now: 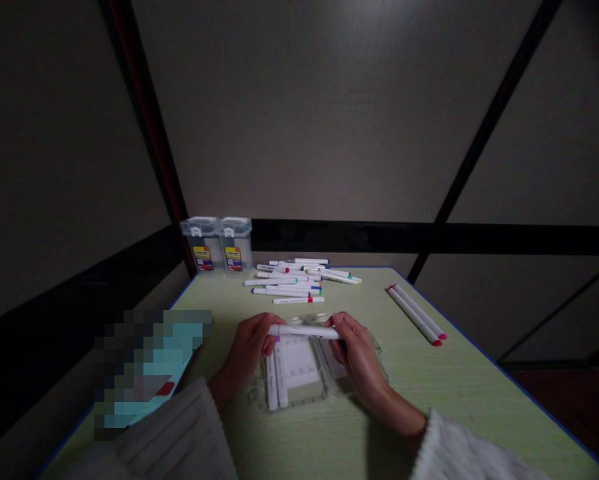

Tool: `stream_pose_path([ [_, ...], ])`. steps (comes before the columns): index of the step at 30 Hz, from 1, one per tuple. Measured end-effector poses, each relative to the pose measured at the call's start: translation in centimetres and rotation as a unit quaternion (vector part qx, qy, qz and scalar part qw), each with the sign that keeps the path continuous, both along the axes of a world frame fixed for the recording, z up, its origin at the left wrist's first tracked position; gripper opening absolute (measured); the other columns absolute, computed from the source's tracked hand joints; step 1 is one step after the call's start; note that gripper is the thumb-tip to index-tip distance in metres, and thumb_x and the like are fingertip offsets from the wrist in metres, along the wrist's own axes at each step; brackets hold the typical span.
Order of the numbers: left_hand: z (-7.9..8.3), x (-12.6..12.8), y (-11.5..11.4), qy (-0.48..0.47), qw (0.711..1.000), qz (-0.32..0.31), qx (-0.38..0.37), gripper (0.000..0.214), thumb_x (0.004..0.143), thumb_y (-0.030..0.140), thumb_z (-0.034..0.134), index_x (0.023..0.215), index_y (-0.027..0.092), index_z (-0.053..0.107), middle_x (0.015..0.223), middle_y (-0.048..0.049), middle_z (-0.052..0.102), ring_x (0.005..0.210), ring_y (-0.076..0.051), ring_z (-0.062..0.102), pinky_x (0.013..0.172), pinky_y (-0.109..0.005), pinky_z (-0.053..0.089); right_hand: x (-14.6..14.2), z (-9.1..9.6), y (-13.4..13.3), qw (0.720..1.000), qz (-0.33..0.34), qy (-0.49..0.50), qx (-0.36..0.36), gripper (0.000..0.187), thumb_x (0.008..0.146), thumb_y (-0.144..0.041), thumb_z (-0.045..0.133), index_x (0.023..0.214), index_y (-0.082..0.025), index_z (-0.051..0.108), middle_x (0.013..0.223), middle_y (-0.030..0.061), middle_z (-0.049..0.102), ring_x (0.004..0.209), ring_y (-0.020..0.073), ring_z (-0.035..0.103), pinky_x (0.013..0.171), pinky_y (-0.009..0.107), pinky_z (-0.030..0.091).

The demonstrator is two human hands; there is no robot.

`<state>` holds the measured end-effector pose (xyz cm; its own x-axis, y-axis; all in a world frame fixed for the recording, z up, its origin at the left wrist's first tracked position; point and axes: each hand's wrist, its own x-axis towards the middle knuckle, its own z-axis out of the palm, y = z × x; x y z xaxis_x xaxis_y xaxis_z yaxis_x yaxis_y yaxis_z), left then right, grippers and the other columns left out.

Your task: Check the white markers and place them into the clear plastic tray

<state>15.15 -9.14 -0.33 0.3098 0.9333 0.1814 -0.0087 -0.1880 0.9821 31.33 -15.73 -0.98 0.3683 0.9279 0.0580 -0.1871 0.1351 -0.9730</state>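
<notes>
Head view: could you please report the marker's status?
Left hand, right hand holding marker crosswise. Open case beneath, two markers inside. Loose markers beyond, none blocking.

A slim white marker (305,331) is held crosswise, nearly level, above an open clear plastic case (307,403). The case lies flat at the near centre, with two white markers (281,383) side by side along its left edge.

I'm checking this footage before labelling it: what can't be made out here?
All in the head view:
- Held marker: right end hidden by the right hand.
- Clear case: partly covered by the right hand and left hand.
- Box labels: print too small to read.
- Teal item: blurred by pixel blocks.
- Sleeves: cut off by the bottom edge.
</notes>
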Motion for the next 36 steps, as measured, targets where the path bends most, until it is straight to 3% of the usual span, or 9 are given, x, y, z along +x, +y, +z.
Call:
stream_pose_path([
  [23, -0.1, -0.3, -0.1, 0.023, 0.999, -0.016, 0.023, 0.037, 0.073, 0.051, 0.052, 0.080, 0.015, 0.055, 0.045, 0.0071, 0.043, 0.038, -0.007, 0.037, 0.039, -0.019, 0.027, 0.1, 0.0, 0.1, 1.000, -0.001, -0.016, 0.007, 0.036, 0.070, -0.053, 0.058, 0.058, -0.019, 0.053, 0.041, -0.0079, 0.032, 0.038, 0.0079, 0.022, 0.039, 0.024, 0.013],
  [30, -0.5, -0.3, 0.0, -0.008, 0.999, -0.037, 0.030, 0.047, 0.073, 0.060, 0.049, 0.069, 0.014, 0.057, 0.039, 0.0073, 0.038, 0.036, -0.006, 0.034, 0.038, -0.019, 0.026, 0.2, -0.4, 0.3, 1.000, 0.001, -0.014, 0.008, 0.035, 0.074, -0.051, 0.056, 0.059, -0.019, 0.055, 0.037, -0.0082, 0.032, 0.036, 0.0082, 0.022, 0.039, 0.024, 0.013],
  [36, -0.7, -0.2, 0.0, -0.022, 1.000, -0.012, -0.005, 0.058, 0.069, 0.068, 0.046, 0.064, 0.013, 0.060, 0.030, 0.0088, 0.032, 0.027, -0.007, 0.032, 0.034, -0.020, 0.024, 0.0, -0.6, 0.3, 0.999, 0.009, -0.040, 0.012, 0.039, 0.075, -0.055, 0.054, 0.059, -0.019, 0.055, 0.037, -0.0077, 0.033, 0.037, 0.0087, 0.023, 0.039, 0.024, 0.015],
])
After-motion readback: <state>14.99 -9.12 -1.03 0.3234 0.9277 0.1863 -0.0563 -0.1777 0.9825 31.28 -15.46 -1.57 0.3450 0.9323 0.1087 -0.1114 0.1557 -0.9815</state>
